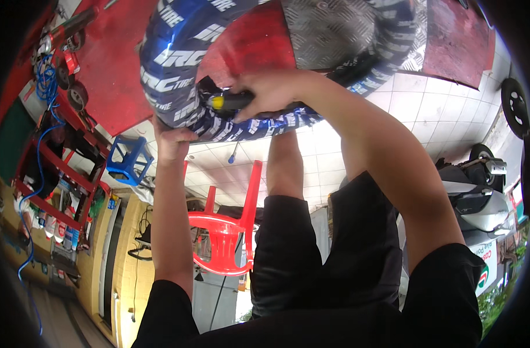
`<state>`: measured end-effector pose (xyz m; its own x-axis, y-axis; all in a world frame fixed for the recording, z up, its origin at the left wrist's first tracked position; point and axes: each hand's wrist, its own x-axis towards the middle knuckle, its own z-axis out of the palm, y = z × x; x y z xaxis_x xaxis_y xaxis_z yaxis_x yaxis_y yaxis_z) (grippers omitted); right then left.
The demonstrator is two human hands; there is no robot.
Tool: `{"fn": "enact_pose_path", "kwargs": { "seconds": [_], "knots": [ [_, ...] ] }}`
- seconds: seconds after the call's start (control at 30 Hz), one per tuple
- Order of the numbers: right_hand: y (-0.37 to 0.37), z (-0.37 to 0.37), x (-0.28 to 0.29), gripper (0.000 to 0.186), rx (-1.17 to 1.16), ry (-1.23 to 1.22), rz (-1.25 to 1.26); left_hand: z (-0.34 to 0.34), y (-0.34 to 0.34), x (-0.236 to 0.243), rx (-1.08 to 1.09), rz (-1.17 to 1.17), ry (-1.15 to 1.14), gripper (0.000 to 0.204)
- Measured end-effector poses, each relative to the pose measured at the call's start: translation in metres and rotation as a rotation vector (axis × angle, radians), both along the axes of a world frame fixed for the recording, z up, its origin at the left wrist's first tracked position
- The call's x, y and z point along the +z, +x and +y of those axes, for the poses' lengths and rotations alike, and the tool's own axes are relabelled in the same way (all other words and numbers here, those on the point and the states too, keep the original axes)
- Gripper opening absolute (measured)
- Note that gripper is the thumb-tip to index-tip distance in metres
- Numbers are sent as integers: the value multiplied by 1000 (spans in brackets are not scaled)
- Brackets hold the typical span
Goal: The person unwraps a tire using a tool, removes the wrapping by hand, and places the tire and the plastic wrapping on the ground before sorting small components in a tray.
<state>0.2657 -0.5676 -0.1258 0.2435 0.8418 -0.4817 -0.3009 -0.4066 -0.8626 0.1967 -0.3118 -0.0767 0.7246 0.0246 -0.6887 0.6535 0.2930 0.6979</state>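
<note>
Two bare hands work at one tyre (171,66) in blue-and-white printed wrapping, which stretches across the far middle of the scene, just beyond the person's legs. The left hand (175,142) has its grip closed on the tyre's near left edge, thumb lying along the wrapping. The right hand (270,95) reaches into the ring from the right; its grip is closed around a black-and-yellow tool (233,102), its yellow end pointing left, near the inner edge. Motion blurs this spot, so I cannot tell whether the tool touches the wrapping.

Beyond the tyre are a red mat (114,69) and a patterned metal plate (326,40), with white floor tiles (410,104) nearer. To the near left are a blue stool (128,159) and a red plastic chair (221,243); a blue hose (44,81) lies coiled at the far left. At right stands a scooter (479,203).
</note>
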Motion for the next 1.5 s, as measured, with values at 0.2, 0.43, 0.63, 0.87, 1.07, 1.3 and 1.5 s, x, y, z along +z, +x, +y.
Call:
{"fn": "enact_pose_path", "kwargs": {
  "seconds": [0.2,0.43,0.63,0.87,1.07,1.3,1.5],
  "knots": [
    [-10,-5,-5,59,-33,54,37,-14,3,2,78,113,97,96],
    [-11,-8,-1,62,-124,92,142,0,-6,-8,24,73,51,97],
    [4,7,6,52,-306,158,498,10,-13,-22,-14,125,-40,95],
    [3,17,-25,49,-498,107,594,10,-13,-46,72,245,-89,91],
    [-8,41,-67,50,-618,119,603,10,-5,-65,68,319,-117,86],
    [-20,47,-84,38,-743,69,216,11,-1,-84,120,472,-103,84],
    [-18,50,-101,37,-849,-43,-82,-10,-16,-95,210,396,-42,53]
  ]
}}
